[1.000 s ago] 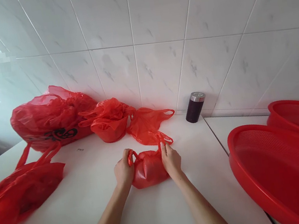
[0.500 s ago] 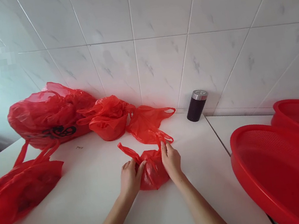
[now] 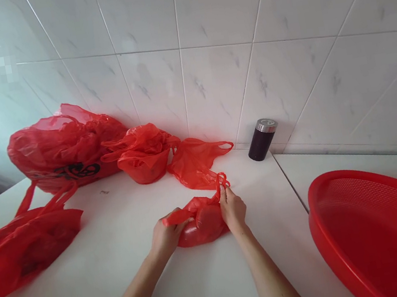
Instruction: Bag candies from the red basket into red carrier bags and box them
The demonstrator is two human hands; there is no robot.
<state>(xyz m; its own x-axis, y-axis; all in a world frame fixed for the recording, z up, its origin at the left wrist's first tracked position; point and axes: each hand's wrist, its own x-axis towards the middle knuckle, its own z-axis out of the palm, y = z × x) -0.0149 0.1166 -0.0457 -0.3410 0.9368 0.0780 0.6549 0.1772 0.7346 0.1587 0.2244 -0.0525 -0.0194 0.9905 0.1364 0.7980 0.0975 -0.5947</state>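
In front of me on the white table [image 3: 192,291] lies a small red plastic bag [image 3: 205,223], bulging with round shapes that show through the film. My left hand [image 3: 165,235] is closed on the left side of this bag, with one handle lying over its fingers. On the other side my right hand [image 3: 234,208] pinches the right handle, whose loop sticks up above the fingertips. The bag's neck is spread between both hands. Just behind it, a flat red plastic bag [image 3: 195,164] lies on the table near the wall.
A large red bag [image 3: 65,150] with black print and a smaller crumpled red bag [image 3: 144,155] stand along the tiled wall. Another red bag [image 3: 28,248] lies at the left edge. A dark thermos [image 3: 261,143] stands back right. Red baskets [image 3: 324,239] occupy the right.
My hands have moved apart, pulling the gathered neck of the bag wider. The left hand went left and the right hand slightly right. The view has shifted a little.
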